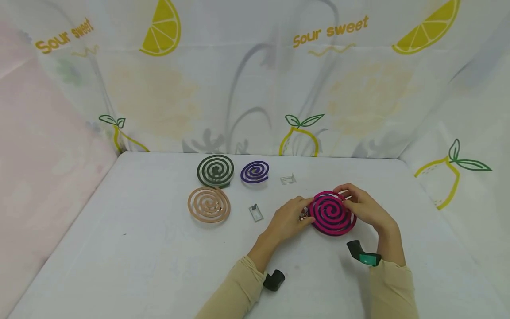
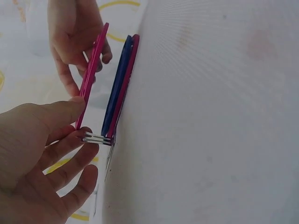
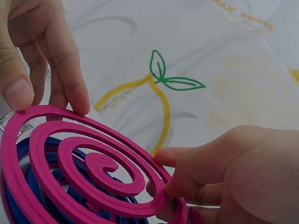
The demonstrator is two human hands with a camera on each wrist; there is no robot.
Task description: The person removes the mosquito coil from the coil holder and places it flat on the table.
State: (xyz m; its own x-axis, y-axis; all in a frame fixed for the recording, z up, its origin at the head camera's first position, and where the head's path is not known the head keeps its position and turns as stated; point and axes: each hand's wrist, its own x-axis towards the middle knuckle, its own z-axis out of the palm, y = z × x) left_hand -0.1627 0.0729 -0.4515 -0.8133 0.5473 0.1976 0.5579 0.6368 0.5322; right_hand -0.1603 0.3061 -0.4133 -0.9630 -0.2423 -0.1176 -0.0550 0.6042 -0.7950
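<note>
A pink mosquito coil is held tilted between my two hands. My left hand pinches its left edge between thumb and fingers, while my right hand grips the opposite edge. Seen from the left wrist, the held pink coil is apart from a stack under it, where a blue coil lies on another pink coil. A thin metal stand rises at the stack's edge, close by the left fingers. In the right wrist view the held coil covers much of the blue one.
On the white table, left of the hands, lie a dark green coil, a purple coil and a tan coil. Two small metal stands sit between these and the hands. A lemon-print cloth hangs behind the table.
</note>
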